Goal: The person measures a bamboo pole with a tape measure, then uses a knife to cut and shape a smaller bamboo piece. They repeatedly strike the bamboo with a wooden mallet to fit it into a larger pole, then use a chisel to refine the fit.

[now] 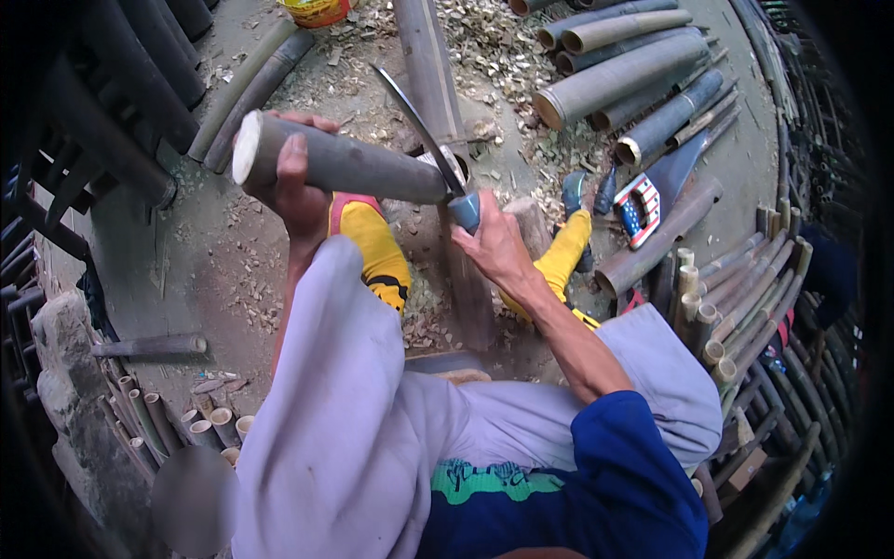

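Note:
My left hand (pixel 296 191) is wrapped round a thick grey bamboo section (pixel 363 168), near its pale cut end. The section lies nearly level, its other end close to my right hand (pixel 498 244). That hand is closed on the blue handle of a curved knife (pixel 415 119). The dark blade points up and left, its base at the bamboo's right end; whether the edge touches it I cannot tell. Beneath both runs a long grey beam (pixel 428 56), partly hidden by the bamboo.
Wood chips (pixel 498 47) litter the ground. A handsaw (pixel 672 177) with a patterned handle lies at right, near thick bamboo tubes (pixel 624 79). Bundled bamboo poles (pixel 745 289) stand beside my right knee. Farther left are dark curved pieces (pixel 130 84) and a rough stone (pixel 70 373).

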A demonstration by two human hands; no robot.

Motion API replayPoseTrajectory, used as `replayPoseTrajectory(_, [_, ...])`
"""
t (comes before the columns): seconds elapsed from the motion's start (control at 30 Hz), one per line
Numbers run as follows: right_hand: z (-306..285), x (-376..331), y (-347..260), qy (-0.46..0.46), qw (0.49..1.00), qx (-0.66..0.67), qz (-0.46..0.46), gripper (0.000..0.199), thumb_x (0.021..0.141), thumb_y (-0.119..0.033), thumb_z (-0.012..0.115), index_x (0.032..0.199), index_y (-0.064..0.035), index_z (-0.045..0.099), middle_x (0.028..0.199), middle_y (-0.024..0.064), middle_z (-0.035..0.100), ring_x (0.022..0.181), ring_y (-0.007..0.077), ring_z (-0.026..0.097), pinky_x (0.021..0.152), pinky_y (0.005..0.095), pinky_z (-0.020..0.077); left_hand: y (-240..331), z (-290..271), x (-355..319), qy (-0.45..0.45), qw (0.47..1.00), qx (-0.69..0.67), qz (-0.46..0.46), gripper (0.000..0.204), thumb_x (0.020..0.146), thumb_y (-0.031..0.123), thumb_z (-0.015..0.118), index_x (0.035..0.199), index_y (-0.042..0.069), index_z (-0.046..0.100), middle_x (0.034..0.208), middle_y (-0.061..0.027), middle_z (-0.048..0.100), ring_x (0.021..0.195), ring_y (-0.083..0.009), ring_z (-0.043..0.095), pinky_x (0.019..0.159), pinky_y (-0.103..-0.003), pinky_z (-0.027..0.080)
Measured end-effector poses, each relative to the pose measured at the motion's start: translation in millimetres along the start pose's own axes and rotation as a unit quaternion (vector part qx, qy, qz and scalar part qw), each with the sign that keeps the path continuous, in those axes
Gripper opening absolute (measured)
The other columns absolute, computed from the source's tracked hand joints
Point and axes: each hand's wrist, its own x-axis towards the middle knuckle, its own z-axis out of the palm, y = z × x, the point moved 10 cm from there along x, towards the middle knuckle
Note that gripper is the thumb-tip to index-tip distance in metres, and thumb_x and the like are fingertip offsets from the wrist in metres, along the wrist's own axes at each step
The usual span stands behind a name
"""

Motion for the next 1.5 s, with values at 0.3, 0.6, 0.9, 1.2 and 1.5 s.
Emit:
replayPoseTrajectory(0.3, [15,-1,16,0.051,0.998,-0.032,-0.014,0.037,0.076,-0.011,0.069,0.1,0.0015,0.043,0.072,0.0259,0.06,0.073,0.0462,0.062,0.06,0.0477,0.05,5,-3,-4,0.002,0.999,-0.037,0.017,0.045,0.073,0.015,0.054,0.114,0.0,0.042,0.089,-0.0159,0.054,0.08,-0.0293,0.058,0.077,-0.048,0.05])
replayPoseTrajectory(0.6, [-58,-27,-84,0.22,0.957,0.108,-0.156,0.041,0.078,-0.012,0.068,0.106,0.0011,0.042,0.072,0.0234,0.061,0.072,0.0425,0.064,0.059,0.0452,0.051,0,-1,-2,-0.018,1.0,0.0,0.013,0.049,0.073,0.017,0.054,0.116,-0.001,0.041,0.088,-0.017,0.054,0.08,-0.0311,0.059,0.08,-0.048,0.048])
replayPoseTrajectory(0.9, [15,-3,22,0.007,0.999,0.009,0.053,0.044,0.077,-0.013,0.067,0.105,0.0,0.036,0.078,0.0322,0.06,0.078,0.0502,0.06,0.063,0.053,0.0492,10,28,-7,-0.049,0.998,0.045,0.018,0.051,0.074,0.016,0.058,0.118,-0.004,0.041,0.097,-0.0185,0.057,0.087,-0.0284,0.059,0.082,-0.041,0.049])
replayPoseTrajectory(1.2, [19,-6,12,0.055,0.998,0.005,-0.021,0.049,0.081,-0.022,0.067,0.113,-0.0008,0.038,0.083,0.0297,0.061,0.078,0.0481,0.061,0.064,0.0531,0.048,35,-22,-2,0.111,0.991,0.059,0.036,0.049,0.076,0.018,0.062,0.115,-0.005,0.045,0.092,-0.0212,0.059,0.075,-0.0322,0.062,0.069,-0.042,0.053])
replayPoseTrajectory(1.5, [-70,-29,-92,0.208,0.952,0.129,-0.181,0.046,0.081,-0.015,0.07,0.116,-0.0004,0.044,0.086,0.0211,0.064,0.074,0.0326,0.068,0.059,0.038,0.0534,29,-17,1,0.114,0.989,0.067,0.063,0.041,0.073,0.014,0.06,0.107,-0.005,0.046,0.081,-0.0191,0.06,0.068,-0.0321,0.063,0.064,-0.044,0.054])
